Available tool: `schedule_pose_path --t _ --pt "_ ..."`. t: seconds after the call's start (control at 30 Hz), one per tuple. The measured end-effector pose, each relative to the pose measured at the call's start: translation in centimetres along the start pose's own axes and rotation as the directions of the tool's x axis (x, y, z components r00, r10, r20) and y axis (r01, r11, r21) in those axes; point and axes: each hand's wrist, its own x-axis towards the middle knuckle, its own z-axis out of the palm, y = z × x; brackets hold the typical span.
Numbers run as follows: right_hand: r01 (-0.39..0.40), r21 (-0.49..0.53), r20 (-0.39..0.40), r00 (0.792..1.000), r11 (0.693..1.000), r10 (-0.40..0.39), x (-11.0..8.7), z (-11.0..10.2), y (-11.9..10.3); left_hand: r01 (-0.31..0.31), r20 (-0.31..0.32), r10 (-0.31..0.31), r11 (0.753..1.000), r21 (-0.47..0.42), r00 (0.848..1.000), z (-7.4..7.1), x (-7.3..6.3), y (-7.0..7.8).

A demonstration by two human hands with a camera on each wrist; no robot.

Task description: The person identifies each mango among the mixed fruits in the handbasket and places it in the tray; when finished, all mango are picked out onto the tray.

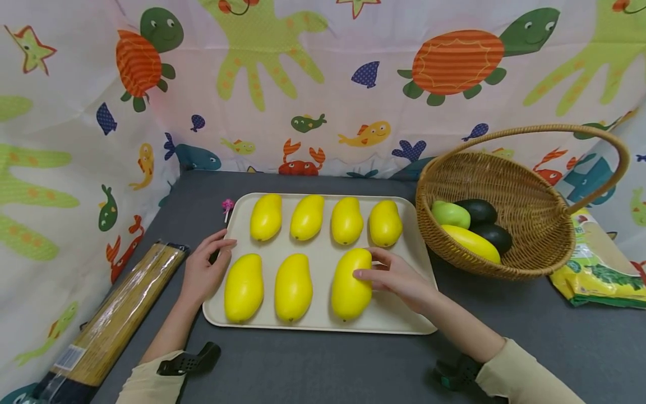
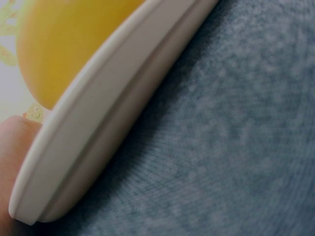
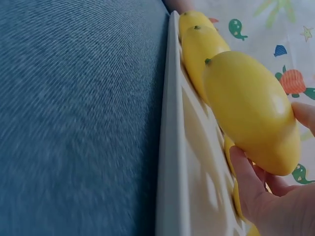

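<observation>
On the cream tray (image 1: 318,328) yellow mangoes lie in two rows, four in the back one, such as the leftmost (image 1: 266,217). In the front row, a left mango (image 1: 244,288) and a middle mango (image 1: 294,287) rest on the tray. My right hand (image 1: 401,279) grips a third mango (image 3: 251,110) by its narrower end, thumb on one side and fingers on the other; the right wrist view shows it raised off the tray. At the tray's left rim my left hand (image 1: 204,266) holds the edge with bent fingers, partly hidden in the left wrist view.
A wicker basket (image 1: 550,224) on the right holds a green fruit, a yellow one and dark ones. Behind it lies a yellow-green bag (image 1: 600,264). A long clear pack of thin sticks (image 1: 121,308) lies left; a small pink-topped pick (image 1: 228,206) lies by the tray.
</observation>
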Motion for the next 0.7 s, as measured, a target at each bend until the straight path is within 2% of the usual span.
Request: schedule_pose_path --t 0.23,0.43,0.7 --pt "0.004 0.014 -0.02 1.0 1.0 -0.004 0.9 0.9 0.6 -0.008 0.0 0.008 1.0 -0.002 1.0 0.0 0.0 -0.1" --pt "0.002 -0.01 -0.045 0.999 1.0 -0.003 1.3 1.4 0.7 0.008 0.003 -0.008 1.0 0.002 1.0 0.0 0.1 -0.1" --pt "0.037 -0.05 -0.048 0.998 0.998 -0.04 1.7 1.9 1.1 0.004 0.001 -0.004 1.0 -0.003 1.0 0.0 0.0 0.1"
